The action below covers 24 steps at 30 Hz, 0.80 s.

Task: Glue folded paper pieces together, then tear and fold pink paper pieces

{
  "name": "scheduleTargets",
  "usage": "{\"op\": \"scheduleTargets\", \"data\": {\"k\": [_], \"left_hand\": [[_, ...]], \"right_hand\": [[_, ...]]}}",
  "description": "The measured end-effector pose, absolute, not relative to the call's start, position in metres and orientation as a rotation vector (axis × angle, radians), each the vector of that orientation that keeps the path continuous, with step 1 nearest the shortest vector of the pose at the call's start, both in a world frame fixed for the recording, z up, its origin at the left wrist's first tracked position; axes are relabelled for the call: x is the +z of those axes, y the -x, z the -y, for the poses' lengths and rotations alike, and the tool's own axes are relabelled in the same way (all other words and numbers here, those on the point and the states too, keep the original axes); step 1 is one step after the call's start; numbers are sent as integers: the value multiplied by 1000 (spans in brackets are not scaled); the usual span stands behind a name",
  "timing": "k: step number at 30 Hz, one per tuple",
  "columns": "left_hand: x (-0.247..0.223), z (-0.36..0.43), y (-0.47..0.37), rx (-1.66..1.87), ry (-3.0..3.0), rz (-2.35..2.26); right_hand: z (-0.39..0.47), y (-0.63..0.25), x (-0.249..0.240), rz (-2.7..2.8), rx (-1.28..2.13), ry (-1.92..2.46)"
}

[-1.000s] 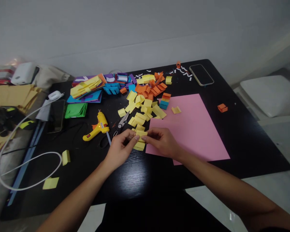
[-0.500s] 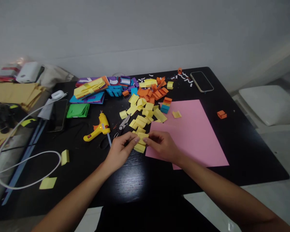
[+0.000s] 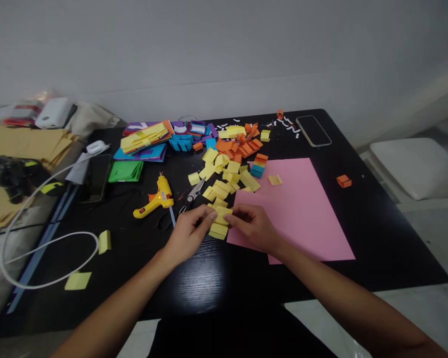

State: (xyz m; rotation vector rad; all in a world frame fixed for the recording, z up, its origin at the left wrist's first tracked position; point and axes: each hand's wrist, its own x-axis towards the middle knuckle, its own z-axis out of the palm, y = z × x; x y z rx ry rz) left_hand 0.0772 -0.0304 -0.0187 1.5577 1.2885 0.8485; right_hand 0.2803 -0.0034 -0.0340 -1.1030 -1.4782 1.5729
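Note:
Between my two hands is a small folded yellow paper piece (image 3: 223,216). My left hand (image 3: 192,229) pinches its left side and my right hand (image 3: 254,226) pinches its right side. Just below it lies another yellow piece (image 3: 218,231) on the black table. Beyond my fingers spreads a pile of folded yellow papers (image 3: 221,189), with orange folded papers (image 3: 239,148) behind. Pink paper sheets (image 3: 306,214) lie under and beside my right hand. A small orange, yellow and teal stack (image 3: 259,165) rests at their upper left edge.
Left of the pile are a yellow glue gun (image 3: 159,198) and scissors (image 3: 194,193). A white cable (image 3: 48,238) loops at the left, near a dark phone (image 3: 97,178). Green papers (image 3: 126,171) lie behind. Another phone (image 3: 313,131) sits at the back right of the black table (image 3: 395,248).
The view has shifted slightly, so the table items appear a little further right and lower. Both hands keep hold of the yellow piece, with little visible movement.

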Motion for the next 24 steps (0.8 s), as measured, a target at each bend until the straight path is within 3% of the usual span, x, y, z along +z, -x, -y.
{"op": "scheduleTargets", "data": {"k": [24], "left_hand": [[-17,29,-71,810,-2067,-1282]], "right_hand": [[-6,-281,-35,1310,1512,1088]]}}
